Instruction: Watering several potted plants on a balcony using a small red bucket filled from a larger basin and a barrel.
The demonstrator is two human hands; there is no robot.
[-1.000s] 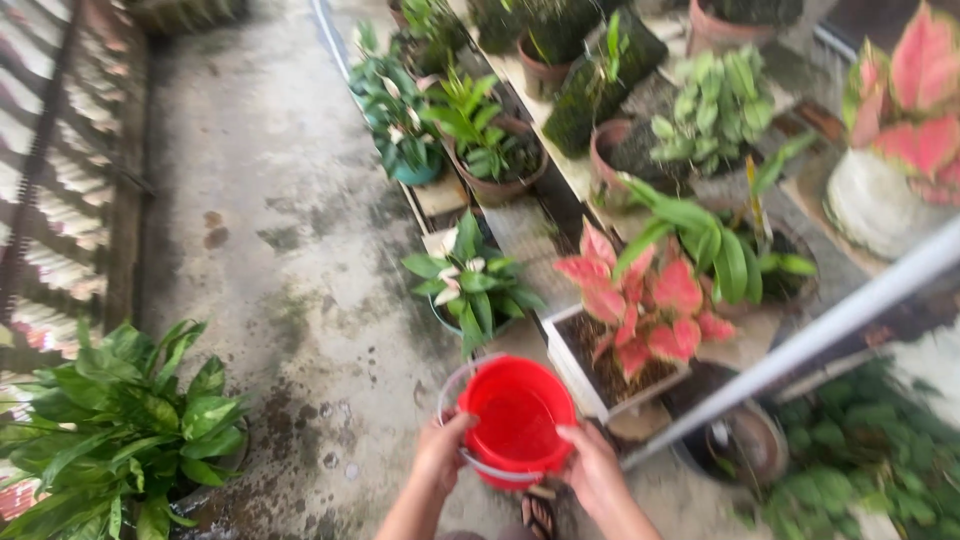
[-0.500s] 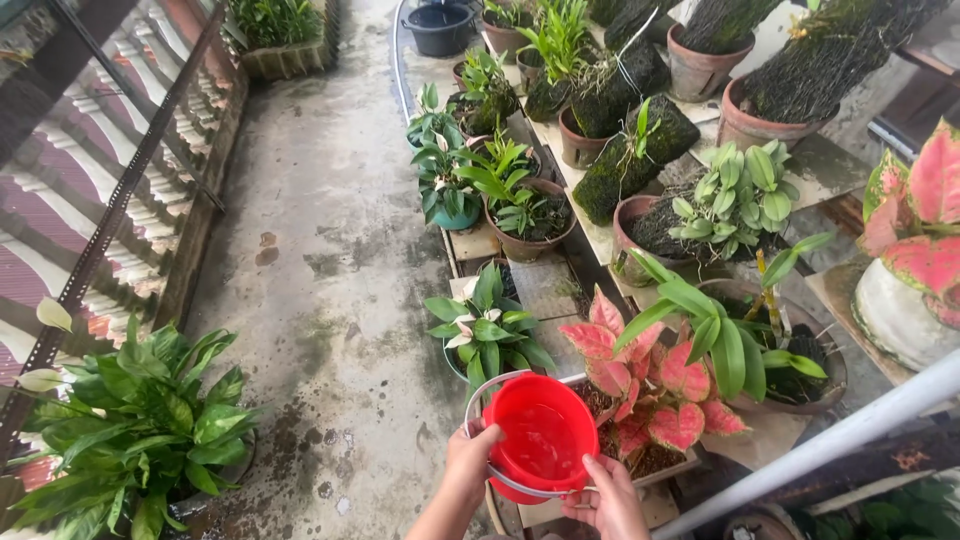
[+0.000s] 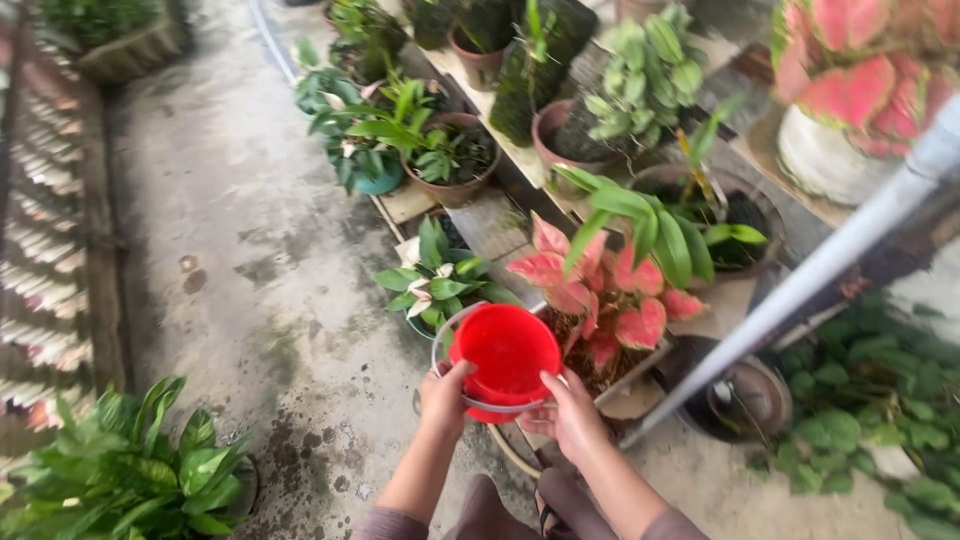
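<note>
A broad-leaved green plant (image 3: 120,475) is sitting at the far left, well away from the red bucket (image 3: 505,358) and lower in view than it, on the damp, stained concrete floor (image 3: 250,250) that is stretching between the two. Closer in, the person's left hand (image 3: 443,398) is curling around the near left side of the bucket, fingers closed on its rim where the pale wire handle (image 3: 445,335) is looping up. The bucket itself is being held out in the air at the middle bottom of the view, tilted with its open mouth facing up and toward the person, and its inside is too blurred for me to tell what it contains. Just beyond the bucket, a small green-and-white plant (image 3: 440,285) is standing in a pot on the floor. The right hand (image 3: 572,415) is gripping the bucket's near right side, thumb pressing on the rim and fingers wrapping beneath. Immediately right of the bucket, almost touching it, a pink-leaved plant (image 3: 605,300) is growing from a pale rectangular planter (image 3: 630,375). Further right again, a grey pipe (image 3: 800,285) is slanting down toward the floor, and beyond it a white round pot (image 3: 825,160) is carrying more pink leaves at the upper right.
</note>
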